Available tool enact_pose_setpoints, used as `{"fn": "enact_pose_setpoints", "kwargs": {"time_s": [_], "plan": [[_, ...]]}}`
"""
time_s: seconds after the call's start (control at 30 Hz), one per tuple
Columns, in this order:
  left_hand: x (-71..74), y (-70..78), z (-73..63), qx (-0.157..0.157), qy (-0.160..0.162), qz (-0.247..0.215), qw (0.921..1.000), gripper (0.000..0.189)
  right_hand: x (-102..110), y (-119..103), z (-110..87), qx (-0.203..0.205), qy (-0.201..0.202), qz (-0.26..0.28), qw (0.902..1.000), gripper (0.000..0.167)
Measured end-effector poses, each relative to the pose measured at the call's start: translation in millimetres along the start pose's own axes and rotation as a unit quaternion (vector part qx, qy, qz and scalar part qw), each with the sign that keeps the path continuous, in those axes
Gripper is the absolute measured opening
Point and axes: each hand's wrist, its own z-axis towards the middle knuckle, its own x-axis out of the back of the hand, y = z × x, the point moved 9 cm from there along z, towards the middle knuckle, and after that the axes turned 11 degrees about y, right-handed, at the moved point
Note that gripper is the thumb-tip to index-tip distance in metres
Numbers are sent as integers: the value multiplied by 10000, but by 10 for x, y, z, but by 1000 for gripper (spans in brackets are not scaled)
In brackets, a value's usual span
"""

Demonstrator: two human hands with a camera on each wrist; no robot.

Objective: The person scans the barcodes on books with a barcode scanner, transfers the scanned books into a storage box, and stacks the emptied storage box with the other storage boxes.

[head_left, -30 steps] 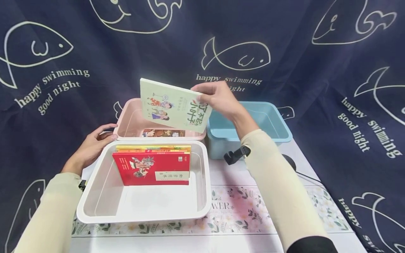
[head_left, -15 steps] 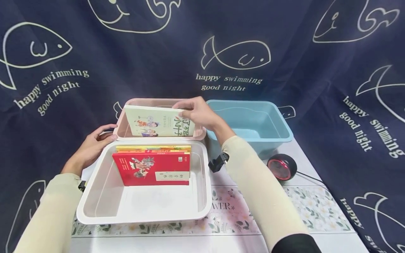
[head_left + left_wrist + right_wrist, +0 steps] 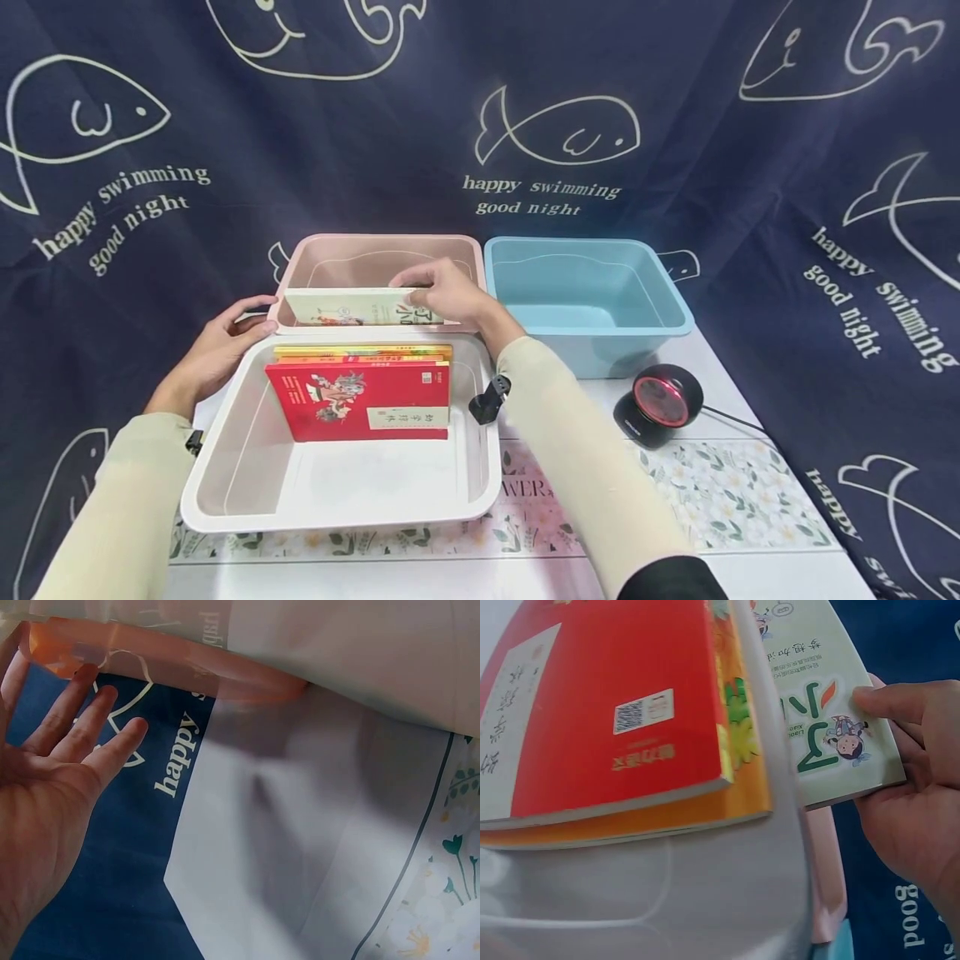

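My right hand [image 3: 456,296] pinches a pale green book [image 3: 341,308] by its upper right part, thumb on the cover. The book stands upright inside the pink bin [image 3: 330,271], with its lower part hidden by the bin's front rim. In the right wrist view, thumb and fingers of the right hand [image 3: 922,750] hold the edge of the green book [image 3: 817,667]. My left hand [image 3: 213,354] is at the left side, its fingers at the pink bin's left front corner. The left wrist view has the left hand [image 3: 56,780] with loosely straight fingers near the pink bin's rim.
A white bin [image 3: 345,492] in front holds upright books, a red book [image 3: 330,408] foremost with yellow ones behind. Right of the pink bin stands a blue bin [image 3: 585,287]. A black round device [image 3: 663,400] with a cable sits on the flowered tablecloth [image 3: 742,500].
My right hand has carried the green book left and down from above the bins into the pink bin. The left hand has stayed in place.
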Motion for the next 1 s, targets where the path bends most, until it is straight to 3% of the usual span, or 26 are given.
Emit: {"fn": "enact_pose_setpoints", "kwargs": {"time_s": [0.3, 0.53, 0.8, 1.0], "plan": [[-3, -2, 0, 0, -5, 59, 10000, 60, -212, 232, -25, -250, -339, 12, 9991, 22], [-4, -16, 3, 18, -25, 9, 10000, 60, -258, 308, -14, -346, -499, -234, 9979, 26], [12, -53, -1, 98, -12, 172, 9998, 63, -273, 422, 26, -972, -537, -179, 9937, 26], [17, -72, 13, 80, 23, 302, 9995, 63, -232, 468, 24, -1462, -409, -426, 9875, 27]]}}
